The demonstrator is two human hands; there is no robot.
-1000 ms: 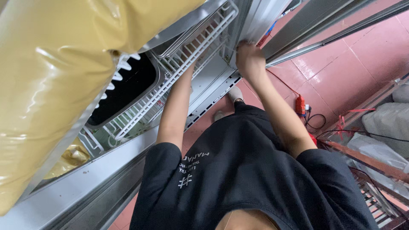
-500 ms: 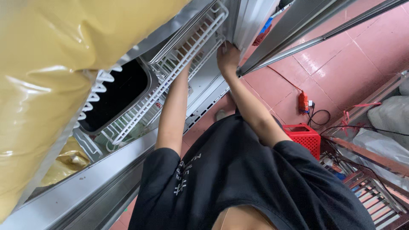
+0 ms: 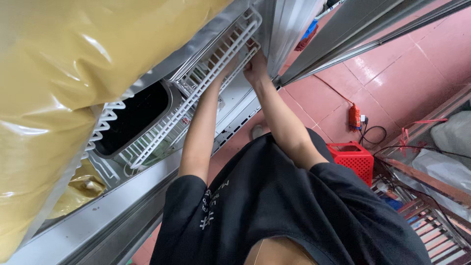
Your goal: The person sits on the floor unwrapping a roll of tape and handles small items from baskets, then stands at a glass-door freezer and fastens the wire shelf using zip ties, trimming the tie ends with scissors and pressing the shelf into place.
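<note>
Pink tiled floor (image 3: 387, 78) below, seen from a head camera looking steeply down past the person's black T-shirt (image 3: 289, 216). Open stainless cabinet, likely a fridge, fills the left side; its metal frame edge (image 3: 98, 221) runs diagonally across the lower left.

Both arms reach up into the cabinet. Right hand (image 3: 255, 68) is closed on the front edge of the white wire shelf (image 3: 206, 78), fingers wrapped over the rim. Left hand (image 3: 226, 67) is up against the same shelf just beside it; fingers are mostly hidden behind the wire, so cannot tell how far they close, though it looks in contact. Shelf sits tilted in the cabinet, near the top corner by the door post (image 3: 279, 29).

In the way: a big yellow plastic bag (image 3: 64, 73) bulges over the upper left, covering much of the cabinet and part of the shelf. Under the shelf, a steel tray with dark inside (image 3: 132, 118). Another yellow bag (image 3: 78, 191) lower down.

On the floor to the right: red plastic basket (image 3: 355, 157), orange power strip with black cable (image 3: 354, 118), a metal rack (image 3: 431, 230), white sacks (image 3: 454, 132).
</note>
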